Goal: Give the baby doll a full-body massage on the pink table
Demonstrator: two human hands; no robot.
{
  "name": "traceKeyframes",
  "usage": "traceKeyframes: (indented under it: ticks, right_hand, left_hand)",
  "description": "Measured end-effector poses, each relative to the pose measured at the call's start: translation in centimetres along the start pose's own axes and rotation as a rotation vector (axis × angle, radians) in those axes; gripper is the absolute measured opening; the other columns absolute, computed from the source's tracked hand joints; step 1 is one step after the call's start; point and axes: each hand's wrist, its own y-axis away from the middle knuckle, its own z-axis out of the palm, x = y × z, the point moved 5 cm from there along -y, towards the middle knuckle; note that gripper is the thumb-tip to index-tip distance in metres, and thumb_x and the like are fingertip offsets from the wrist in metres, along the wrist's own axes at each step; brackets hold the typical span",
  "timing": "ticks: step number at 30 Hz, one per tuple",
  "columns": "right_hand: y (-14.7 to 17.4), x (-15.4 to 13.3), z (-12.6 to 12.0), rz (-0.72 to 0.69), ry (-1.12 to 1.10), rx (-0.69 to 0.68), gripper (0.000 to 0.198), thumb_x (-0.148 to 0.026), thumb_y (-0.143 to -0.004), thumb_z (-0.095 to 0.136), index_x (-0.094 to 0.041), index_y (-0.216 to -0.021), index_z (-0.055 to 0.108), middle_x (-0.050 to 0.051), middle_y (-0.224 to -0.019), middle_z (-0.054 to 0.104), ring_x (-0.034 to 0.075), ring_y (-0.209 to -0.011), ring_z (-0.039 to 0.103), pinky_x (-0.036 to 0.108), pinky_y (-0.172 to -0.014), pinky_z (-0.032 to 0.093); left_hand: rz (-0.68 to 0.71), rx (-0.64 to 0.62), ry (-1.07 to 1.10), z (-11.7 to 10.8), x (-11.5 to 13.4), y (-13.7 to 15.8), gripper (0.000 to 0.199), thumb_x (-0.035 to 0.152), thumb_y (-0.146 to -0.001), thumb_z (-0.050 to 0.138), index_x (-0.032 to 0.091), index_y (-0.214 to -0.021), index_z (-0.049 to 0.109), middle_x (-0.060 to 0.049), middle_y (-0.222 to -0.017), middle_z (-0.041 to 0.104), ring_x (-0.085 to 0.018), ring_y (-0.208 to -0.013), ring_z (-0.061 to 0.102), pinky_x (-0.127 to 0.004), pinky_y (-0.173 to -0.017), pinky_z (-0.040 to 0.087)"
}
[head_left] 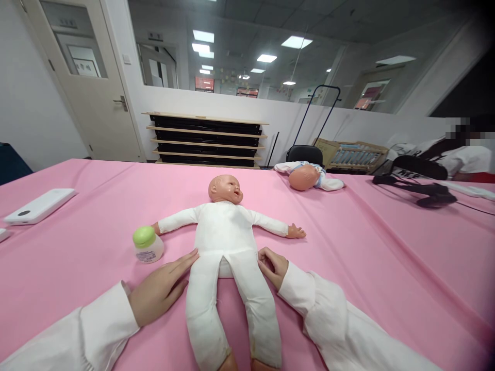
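Observation:
A baby doll (226, 226) with a white cloth body lies on its back, arms spread and its head turned to the right. My left hand (164, 286) rests beside its hip with fingers stretched out, fingertips touching the cloth. At the opposite hip is my right hand (274, 265), its fingers curled with the tips against the doll's side; whether they pinch any cloth is hidden. Close to my left hand, by one of the doll's hands, stands a cream jar (149, 248) with a green lid.
A pink cloth (348, 268) covers the table. At its far edge lies a second, dressed doll (305, 176). On the left is a white power bank-like box (40, 206); dark straps (419, 190) lie on the right. A person (469, 154) sits at the far right.

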Motion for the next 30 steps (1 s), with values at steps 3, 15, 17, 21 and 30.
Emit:
traceKeyframes:
  ticks: [3, 15, 17, 21, 30]
  right_hand:
    - [0.1, -0.3, -0.2, 0.012, 0.009, -0.007, 0.025, -0.042, -0.082, 0.040, -0.020, -0.071, 0.043, -0.003, -0.057, 0.044, 0.009, -0.051, 0.038, 0.022, -0.051, 0.034]
    - [0.1, -0.9, -0.3, -0.015, 0.027, -0.033, 0.022, -0.037, -0.083, 0.037, -0.019, -0.071, 0.040, -0.001, -0.062, 0.048, 0.009, -0.054, 0.041, 0.023, -0.053, 0.037]
    - [0.2, -1.1, -0.4, -0.004, 0.039, -0.016, 0.023, -0.038, -0.083, 0.038, -0.019, -0.070, 0.040, -0.001, -0.061, 0.048, 0.010, -0.056, 0.042, 0.023, -0.053, 0.038]
    - [0.3, -1.1, -0.4, 0.001, 0.061, -0.004, 0.025, -0.040, -0.083, 0.037, -0.019, -0.069, 0.040, -0.001, -0.061, 0.047, 0.010, -0.056, 0.043, 0.023, -0.053, 0.038]
    - [-0.1, 0.3, 0.3, -0.026, 0.026, 0.042, 0.027, -0.043, -0.082, 0.038, -0.020, -0.068, 0.041, 0.000, -0.061, 0.053, 0.011, -0.056, 0.047, 0.024, -0.053, 0.039]
  left_hand:
    - [-0.002, -0.003, -0.001, 0.1, 0.1, 0.0, 0.056, 0.019, -0.089, 0.035, 0.028, -0.140, 0.015, 0.000, -0.142, 0.032, -0.018, -0.127, 0.037, -0.036, -0.104, 0.038]
    - [-0.033, 0.035, -0.002, 0.3, -0.1, 0.1, 0.052, 0.024, -0.090, 0.035, 0.030, -0.140, 0.020, 0.002, -0.141, 0.033, -0.017, -0.126, 0.038, -0.034, -0.104, 0.038]
    - [-0.039, 0.034, -0.001, 0.3, -0.1, 0.1, 0.052, 0.024, -0.090, 0.035, 0.030, -0.140, 0.020, 0.002, -0.141, 0.033, -0.017, -0.126, 0.038, -0.035, -0.104, 0.038]
    - [-0.015, 0.038, 0.005, 0.2, 0.1, 0.2, 0.055, 0.023, -0.089, 0.036, 0.030, -0.140, 0.017, 0.001, -0.142, 0.033, -0.018, -0.126, 0.037, -0.035, -0.104, 0.038]
    - [0.035, 0.092, -0.088, 0.0, 0.2, 0.3, 0.055, 0.021, -0.088, 0.037, 0.028, -0.140, 0.019, -0.001, -0.138, 0.039, -0.017, -0.120, 0.046, -0.033, -0.098, 0.044]
